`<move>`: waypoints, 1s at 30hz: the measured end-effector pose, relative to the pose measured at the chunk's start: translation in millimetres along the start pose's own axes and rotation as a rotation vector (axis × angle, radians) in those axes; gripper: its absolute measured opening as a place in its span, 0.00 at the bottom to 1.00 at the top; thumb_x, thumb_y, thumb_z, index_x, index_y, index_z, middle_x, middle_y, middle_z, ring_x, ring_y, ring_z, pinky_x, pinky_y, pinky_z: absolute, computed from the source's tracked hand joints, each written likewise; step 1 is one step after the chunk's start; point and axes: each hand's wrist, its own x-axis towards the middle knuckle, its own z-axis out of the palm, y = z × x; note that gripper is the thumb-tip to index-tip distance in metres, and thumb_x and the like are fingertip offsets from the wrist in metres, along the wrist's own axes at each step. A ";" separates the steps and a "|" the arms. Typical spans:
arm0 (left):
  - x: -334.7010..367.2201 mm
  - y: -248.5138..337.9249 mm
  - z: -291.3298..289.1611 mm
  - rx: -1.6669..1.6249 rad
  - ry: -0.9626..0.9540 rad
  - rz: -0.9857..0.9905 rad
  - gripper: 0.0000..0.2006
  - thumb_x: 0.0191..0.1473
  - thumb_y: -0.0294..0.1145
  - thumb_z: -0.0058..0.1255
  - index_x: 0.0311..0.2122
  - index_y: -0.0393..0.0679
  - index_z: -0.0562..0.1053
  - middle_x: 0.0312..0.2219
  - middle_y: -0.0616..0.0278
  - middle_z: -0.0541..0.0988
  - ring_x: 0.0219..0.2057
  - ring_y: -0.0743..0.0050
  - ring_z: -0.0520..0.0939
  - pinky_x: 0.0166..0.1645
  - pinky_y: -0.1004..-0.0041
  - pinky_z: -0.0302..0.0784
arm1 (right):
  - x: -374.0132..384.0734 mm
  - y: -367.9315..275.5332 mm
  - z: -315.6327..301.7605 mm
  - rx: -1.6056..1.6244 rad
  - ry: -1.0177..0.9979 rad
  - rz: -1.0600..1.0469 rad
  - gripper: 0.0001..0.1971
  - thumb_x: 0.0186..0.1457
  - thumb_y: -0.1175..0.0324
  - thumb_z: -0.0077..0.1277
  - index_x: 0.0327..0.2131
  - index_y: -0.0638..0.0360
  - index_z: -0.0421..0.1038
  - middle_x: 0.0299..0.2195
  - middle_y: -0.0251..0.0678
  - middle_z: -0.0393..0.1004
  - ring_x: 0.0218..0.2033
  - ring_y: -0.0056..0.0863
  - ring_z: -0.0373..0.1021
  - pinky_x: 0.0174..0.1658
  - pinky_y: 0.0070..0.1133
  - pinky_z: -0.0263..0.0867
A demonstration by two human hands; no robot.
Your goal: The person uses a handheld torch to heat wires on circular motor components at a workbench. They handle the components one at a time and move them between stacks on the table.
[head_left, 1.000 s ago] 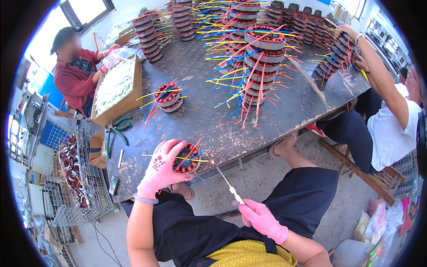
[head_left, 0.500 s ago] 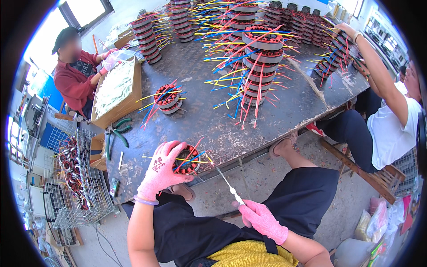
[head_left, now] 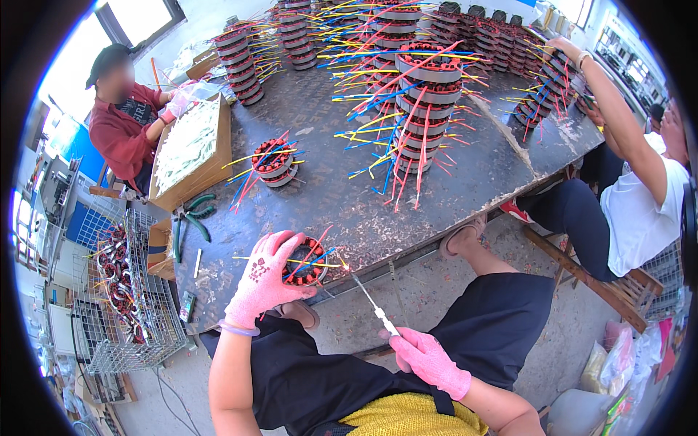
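My left hand (head_left: 269,270), in a pink patterned glove, grips a motor stator (head_left: 313,251) with red insulation at the near table edge. Yellow, blue and red wires stick out of it. My right hand (head_left: 430,361), also gloved in pink, is closed round the white handle of a slim tool with a thin metal shaft (head_left: 372,301). Its far end points up at a yellow wire's end, where a small orange glow shows. Whether that is a flame or hot metal I cannot make out. Behind my left hand, a short stack of stators (head_left: 274,163) stands on the table.
Tall stator stacks (head_left: 429,94) with wires jutting out stand further back. Left of me are green-handled pliers (head_left: 195,214), a cardboard box (head_left: 190,178) of pale strips and a wire basket (head_left: 138,291). One person (head_left: 123,120) works at far left, another (head_left: 640,189) at right.
The glow at the wire's end is brighter, and the tool's tip has shifted very slightly. My left hand and the stator have stayed put. The right-hand person's lower hand has moved a little.
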 end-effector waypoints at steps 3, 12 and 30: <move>-0.1 -1.0 0.7 -0.004 0.001 0.004 0.44 0.27 0.40 0.71 0.55 0.42 0.66 0.51 0.50 0.68 0.54 0.46 0.68 0.60 0.58 0.61 | -0.3 -0.8 0.5 0.010 0.008 0.008 0.19 0.65 0.60 0.41 0.52 0.63 0.68 0.19 0.23 0.62 0.20 0.11 0.60 0.24 0.14 0.56; -2.9 -9.3 -1.9 -0.001 -0.033 0.059 0.44 0.27 0.40 0.71 0.56 0.45 0.67 0.54 0.53 0.66 0.57 0.47 0.65 0.64 0.55 0.55 | -0.5 2.8 -2.1 0.039 0.028 0.001 0.18 0.65 0.61 0.41 0.52 0.62 0.68 0.21 0.21 0.61 0.21 0.11 0.57 0.24 0.14 0.55; -4.8 -11.8 -1.5 0.023 -0.047 0.049 0.44 0.27 0.41 0.71 0.56 0.48 0.67 0.55 0.57 0.68 0.61 0.43 0.60 0.67 0.52 0.50 | -0.2 -6.6 7.0 0.031 0.003 0.033 0.18 0.65 0.61 0.41 0.52 0.61 0.68 0.20 0.21 0.60 0.20 0.10 0.58 0.24 0.13 0.54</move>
